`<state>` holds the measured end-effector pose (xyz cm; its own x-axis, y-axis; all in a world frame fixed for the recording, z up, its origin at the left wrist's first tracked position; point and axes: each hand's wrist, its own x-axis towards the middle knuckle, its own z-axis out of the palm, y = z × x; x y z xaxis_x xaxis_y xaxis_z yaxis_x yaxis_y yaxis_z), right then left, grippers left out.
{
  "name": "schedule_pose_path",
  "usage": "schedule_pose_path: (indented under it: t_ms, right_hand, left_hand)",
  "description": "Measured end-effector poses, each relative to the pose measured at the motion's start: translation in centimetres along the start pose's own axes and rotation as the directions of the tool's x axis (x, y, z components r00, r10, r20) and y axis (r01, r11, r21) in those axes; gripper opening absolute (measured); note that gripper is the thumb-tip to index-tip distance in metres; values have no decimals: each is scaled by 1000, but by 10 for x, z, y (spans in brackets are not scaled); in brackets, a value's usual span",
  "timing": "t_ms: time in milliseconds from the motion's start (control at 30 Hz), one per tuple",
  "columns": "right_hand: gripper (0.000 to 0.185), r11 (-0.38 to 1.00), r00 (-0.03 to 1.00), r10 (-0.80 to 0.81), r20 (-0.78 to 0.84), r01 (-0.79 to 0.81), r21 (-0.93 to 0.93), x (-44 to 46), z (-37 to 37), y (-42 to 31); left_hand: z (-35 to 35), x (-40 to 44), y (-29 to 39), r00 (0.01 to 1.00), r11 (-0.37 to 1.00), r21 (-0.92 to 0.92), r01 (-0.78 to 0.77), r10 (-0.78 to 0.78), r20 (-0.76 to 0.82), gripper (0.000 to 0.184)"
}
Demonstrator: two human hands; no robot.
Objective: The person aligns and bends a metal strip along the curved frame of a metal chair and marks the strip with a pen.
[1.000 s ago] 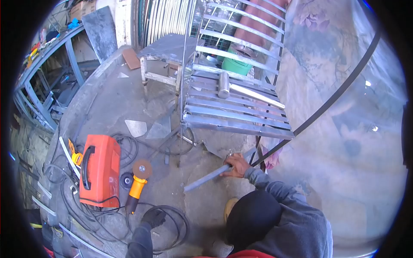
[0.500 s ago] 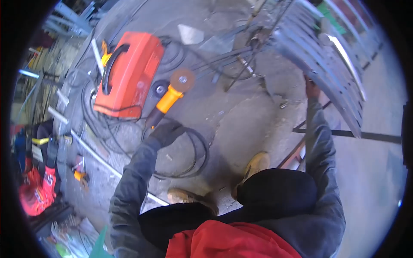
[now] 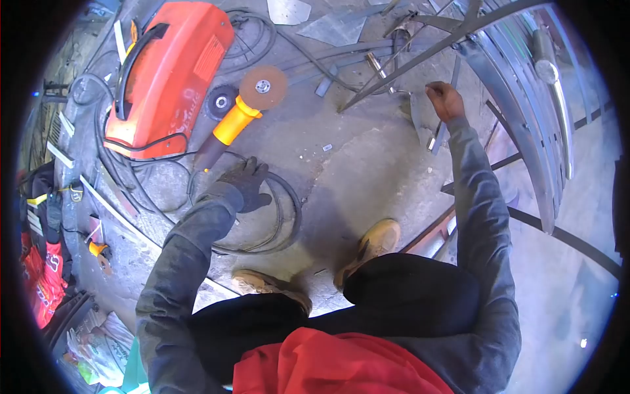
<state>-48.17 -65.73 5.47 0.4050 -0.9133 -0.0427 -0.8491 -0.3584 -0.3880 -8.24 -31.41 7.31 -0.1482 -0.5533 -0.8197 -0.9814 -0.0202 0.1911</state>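
Note:
My left hand (image 3: 246,184), in a dark glove, hovers open over the cable coil (image 3: 298,213), its thumb apart from the fingers. Just beyond it lies a yellow angle grinder (image 3: 237,121) with a brown disc, its dark handle pointing back toward the glove. My bare right hand (image 3: 447,103) is raised with curled fingers, left of a slatted metal frame (image 3: 518,111). Whether anything sits in those fingers is hidden. A thin metal rod (image 3: 436,139) shows below that hand.
An orange machine (image 3: 177,75) with a black handle stands at upper left, cables around it. A black disc (image 3: 221,102) lies beside the grinder. Metal bars and sheet offcuts (image 3: 335,29) are scattered at the top. Another small yellow grinder (image 3: 98,249) lies far left, near a person in red (image 3: 44,282).
My right hand has come off the metal frame and moved left, its fingers curled. My left hand stays near the grinder handle, its thumb now visibly apart. The whole view has shifted.

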Motion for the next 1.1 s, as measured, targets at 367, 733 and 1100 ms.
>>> schedule_pose_path:
  t_ms: [367, 733, 1100]
  right_hand:
    - [33, 869, 981, -106, 163, 171, -464, 115, 46, 92]
    - [24, 959, 1000, -16, 26, 8, 282, -8, 41, -8]
    - [27, 849, 829, 99, 551, -358, 387, -227, 36, -66]
  left_hand:
    - [3, 7, 26, 985, 980, -97, 171, -173, -10, 87]
    - [33, 3, 12, 957, 986, -134, 104, -136, -258, 75]
    - [-14, 15, -54, 391, 947, -321, -23, -287, -874, 71]
